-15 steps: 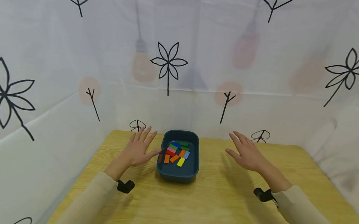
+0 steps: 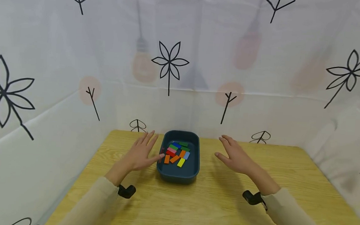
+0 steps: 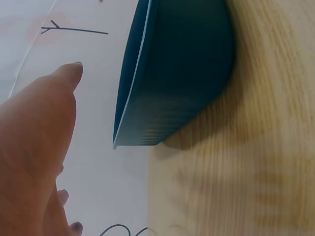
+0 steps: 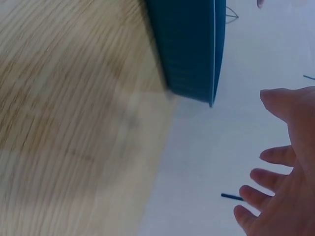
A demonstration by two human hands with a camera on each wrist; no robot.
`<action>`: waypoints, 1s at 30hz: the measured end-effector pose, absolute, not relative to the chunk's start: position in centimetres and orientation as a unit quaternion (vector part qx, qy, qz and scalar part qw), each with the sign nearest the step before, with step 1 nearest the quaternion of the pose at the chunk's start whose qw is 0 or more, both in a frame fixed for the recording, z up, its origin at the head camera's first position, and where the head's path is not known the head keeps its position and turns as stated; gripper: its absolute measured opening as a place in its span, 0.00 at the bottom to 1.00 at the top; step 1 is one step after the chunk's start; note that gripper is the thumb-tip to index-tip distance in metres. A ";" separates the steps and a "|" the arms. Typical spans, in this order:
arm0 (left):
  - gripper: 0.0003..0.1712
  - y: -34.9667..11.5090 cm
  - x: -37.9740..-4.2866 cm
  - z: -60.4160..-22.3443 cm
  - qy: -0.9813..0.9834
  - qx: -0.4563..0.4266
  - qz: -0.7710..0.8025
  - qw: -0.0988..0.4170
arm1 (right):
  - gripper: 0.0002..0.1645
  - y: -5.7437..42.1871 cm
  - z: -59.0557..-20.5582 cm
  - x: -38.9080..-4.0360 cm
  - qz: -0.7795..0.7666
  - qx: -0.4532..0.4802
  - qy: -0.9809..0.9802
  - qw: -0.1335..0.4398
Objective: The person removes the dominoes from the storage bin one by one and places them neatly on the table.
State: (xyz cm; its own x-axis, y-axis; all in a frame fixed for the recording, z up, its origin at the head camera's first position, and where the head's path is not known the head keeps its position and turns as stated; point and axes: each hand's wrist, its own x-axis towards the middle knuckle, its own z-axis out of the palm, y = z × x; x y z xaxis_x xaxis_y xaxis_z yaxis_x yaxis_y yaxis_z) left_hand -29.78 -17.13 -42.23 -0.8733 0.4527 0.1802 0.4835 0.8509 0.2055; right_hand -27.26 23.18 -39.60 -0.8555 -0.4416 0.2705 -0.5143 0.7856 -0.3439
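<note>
A dark blue rectangular bin (image 2: pixel 192 171) stands on the wooden table, holding several small flat blocks in orange, green, red, pink, blue and yellow, among them a yellow block (image 2: pixel 181 163). My left hand (image 2: pixel 139 155) hovers at the bin's left side with its fingers spread; the thumb overlaps the left rim in the head view. In the left wrist view, the bin's outer wall (image 3: pixel 182 73) is beside the thumb. To the right of the bin, my right hand (image 2: pixel 237 158) is held in the air, fingers extended and holding nothing.
The light wooden table (image 2: pixel 217 209) reaches back to a white cloth (image 2: pixel 192 106) printed with plant drawings, which also hangs at both sides. A black wrist camera (image 2: pixel 127 191) is on the left wrist and another wrist camera (image 2: pixel 252 198) on the right.
My right hand has moved left, closer to the bin. The left hand has shifted slightly, its thumb now further over the bin's left rim. The bin and blocks stay put.
</note>
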 end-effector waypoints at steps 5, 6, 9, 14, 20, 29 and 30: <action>0.53 -16.9 -29.2 -42.7 -0.958 -0.249 -0.135 0.057 | 0.40 22.2 -39.8 -27.2 0.215 0.266 -0.936 0.084; 0.53 -16.9 -29.1 -42.7 -0.957 -0.249 -0.138 0.054 | 0.40 22.0 -39.8 -27.2 0.218 0.266 -0.935 0.081; 0.52 -16.8 -28.7 -42.8 -0.955 -0.252 -0.148 0.049 | 0.39 21.4 -39.8 -27.2 0.223 0.269 -0.934 0.075; 0.51 -16.4 -28.4 -42.9 -0.954 -0.256 -0.149 0.042 | 0.37 20.6 -40.0 -27.2 0.230 0.275 -0.931 0.071; 0.52 -16.1 -28.0 -43.3 -0.954 -0.256 -0.154 0.030 | 0.35 19.5 -40.3 -27.0 0.248 0.276 -0.927 0.054; 0.54 -15.5 -27.5 -43.9 -0.950 -0.253 -0.185 0.009 | 0.36 17.9 -41.2 -27.2 0.265 0.282 -0.922 0.018; 0.55 -15.4 -27.5 -44.1 -0.950 -0.251 -0.186 0.008 | 0.36 17.7 -41.3 -27.2 0.266 0.283 -0.921 0.016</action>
State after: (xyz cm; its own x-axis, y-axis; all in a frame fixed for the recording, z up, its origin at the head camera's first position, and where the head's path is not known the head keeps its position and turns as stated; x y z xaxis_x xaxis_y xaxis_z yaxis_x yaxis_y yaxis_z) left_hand -27.45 -15.42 -44.05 -0.8739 0.4740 0.1077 0.4796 0.8051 0.3490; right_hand -27.19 17.71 -41.32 -0.8393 -0.5130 0.1801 -0.5300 0.6980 -0.4816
